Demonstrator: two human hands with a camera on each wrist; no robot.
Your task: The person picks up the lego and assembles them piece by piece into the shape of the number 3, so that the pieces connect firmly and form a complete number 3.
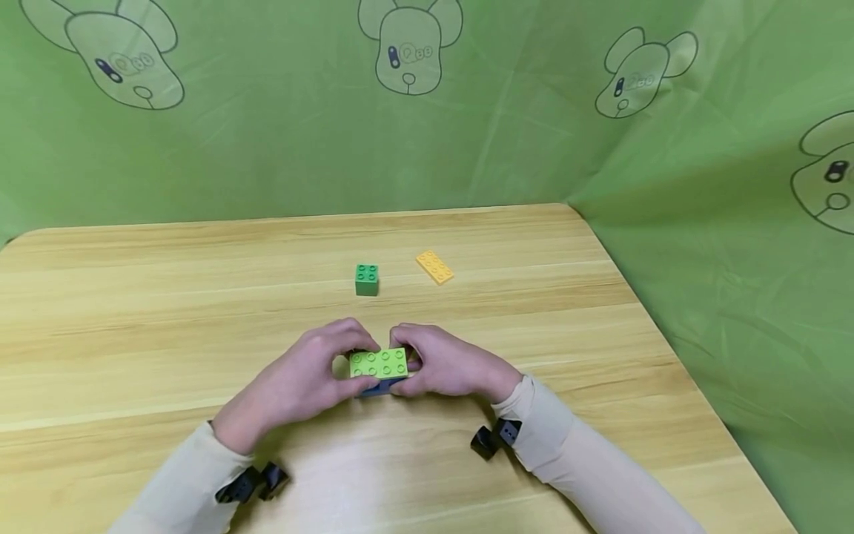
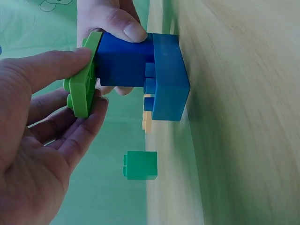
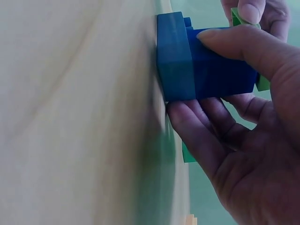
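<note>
Near the middle of the table, my left hand (image 1: pixel 310 374) pinches a lime-green 2x4 toy building plate (image 1: pixel 379 362) between thumb and fingers. That plate lies over the top of a dark blue brick (image 2: pixel 124 61), slightly tilted and overhanging toward the left hand. Below the dark blue brick is a lighter blue brick (image 2: pixel 171 77), whose studs show on its uncovered part. My right hand (image 1: pixel 454 363) grips the blue stack from the other side, thumb on the dark blue brick and fingers along the opposite face. From above, the plate hides most of the stack.
Beyond the hands stands a green 2x2 brick (image 1: pixel 366 280). To its right lies a flat yellow-orange plate (image 1: pixel 435 267). The wooden table (image 1: pixel 167 297) ends at a green cloth (image 1: pixel 280 148) behind and on the right.
</note>
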